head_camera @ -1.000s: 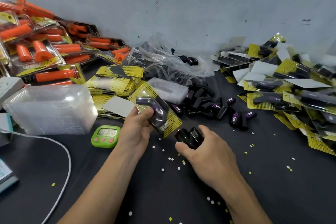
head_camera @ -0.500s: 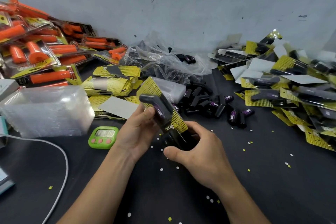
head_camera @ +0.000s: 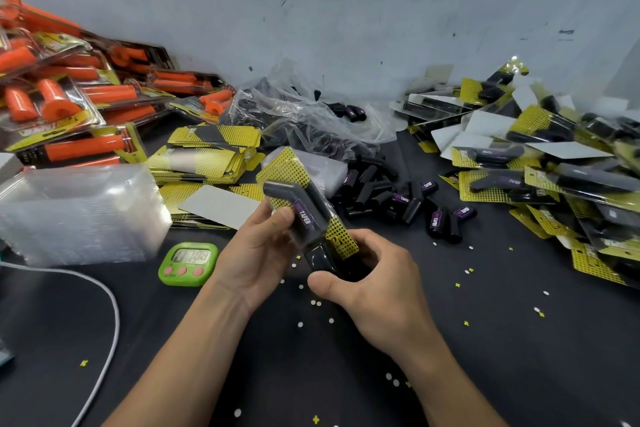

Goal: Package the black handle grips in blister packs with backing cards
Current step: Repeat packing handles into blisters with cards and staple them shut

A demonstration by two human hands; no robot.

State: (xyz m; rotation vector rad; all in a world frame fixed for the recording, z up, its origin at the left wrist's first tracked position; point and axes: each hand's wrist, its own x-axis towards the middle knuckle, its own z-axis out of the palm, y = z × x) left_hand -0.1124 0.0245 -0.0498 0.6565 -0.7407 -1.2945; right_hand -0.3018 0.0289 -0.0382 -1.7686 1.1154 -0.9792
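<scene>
My left hand [head_camera: 256, 253] holds a clear blister pack [head_camera: 301, 208] with a yellow dotted backing card [head_camera: 287, 166] behind it; one black handle grip with a purple label sits inside the pack, under my thumb. My right hand [head_camera: 374, 281] grips a second black handle grip [head_camera: 320, 258], its upper end at the pack's lower opening. Loose black grips [head_camera: 398, 198] lie in a heap just behind my hands. Blank backing cards [head_camera: 207, 156] are stacked to the left, beside a pile of empty clear blisters [head_camera: 79, 211].
Finished yellow-carded packs [head_camera: 540, 166] are heaped at the right. Orange grip packs [head_camera: 72, 97] pile up at the far left. A crumpled plastic bag [head_camera: 304, 118] lies by the wall. A green timer [head_camera: 188, 263] and a white cable [head_camera: 107, 315] lie on the black table, with paper dots scattered about.
My left hand raised and tilted the pack upright. My right hand brought the second black grip up from the table to the pack's lower end.
</scene>
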